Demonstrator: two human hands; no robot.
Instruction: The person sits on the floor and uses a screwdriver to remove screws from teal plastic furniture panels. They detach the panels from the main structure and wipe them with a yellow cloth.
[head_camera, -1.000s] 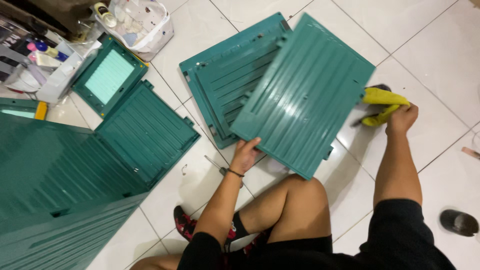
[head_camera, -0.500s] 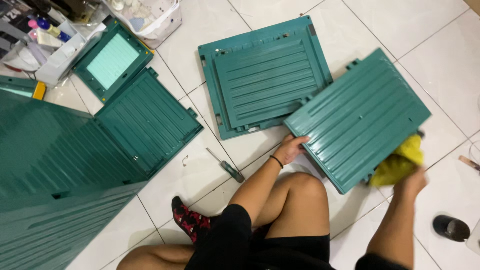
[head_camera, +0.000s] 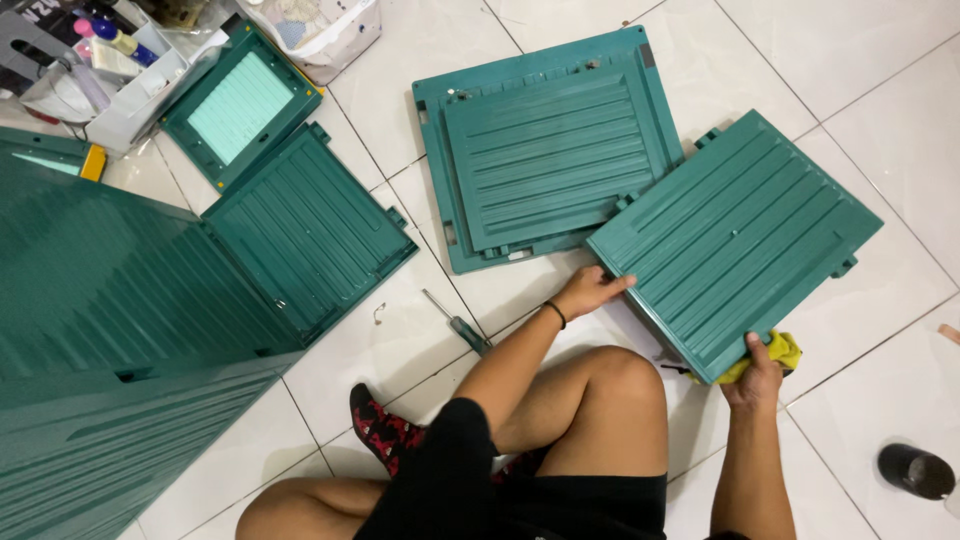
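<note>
A green ribbed plastic panel (head_camera: 735, 240) lies nearly flat on the white tiled floor, right of centre. My left hand (head_camera: 588, 291) holds its near-left corner with fingers on the edge. My right hand (head_camera: 757, 375) grips the panel's near edge together with a yellow cloth (head_camera: 779, 351) bunched under my thumb. My bent knee is between the two arms.
Two stacked green panels (head_camera: 545, 150) lie just behind. Another panel (head_camera: 305, 235) and a framed door panel (head_camera: 240, 105) lie to the left beside a large green cabinet body (head_camera: 110, 340). A screwdriver (head_camera: 458, 324) lies on the floor, a dark round object (head_camera: 915, 470) at lower right, clutter trays at upper left.
The panel swung from tilted up over the stack down to the right onto the floor. My right hand with the yellow cloth moved from the far side to the panel's near edge.
</note>
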